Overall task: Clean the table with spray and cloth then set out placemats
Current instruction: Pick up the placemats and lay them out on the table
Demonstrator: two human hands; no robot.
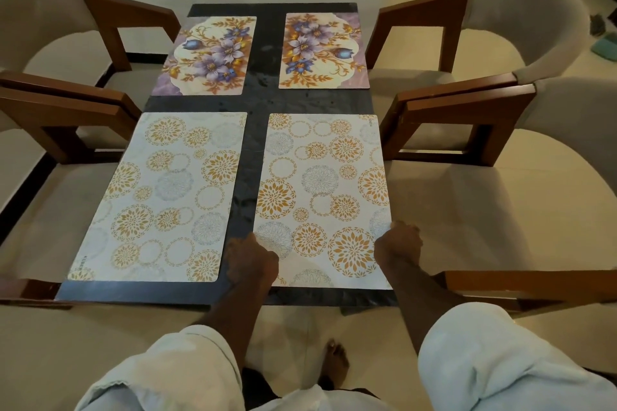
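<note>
Left hand and right hand grip near-right placemat by long edges | long axis points away

Edge print on the near-left placemat and near-right placemat is too blurred to read.

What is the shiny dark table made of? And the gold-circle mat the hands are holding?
The table top looks like polished dark stone, maybe marble: pale veins, glossy reflections. The near right placemat looks like thin matte plastic or vinyl: it lies flat, with a printed pattern and rounded corners.
</note>
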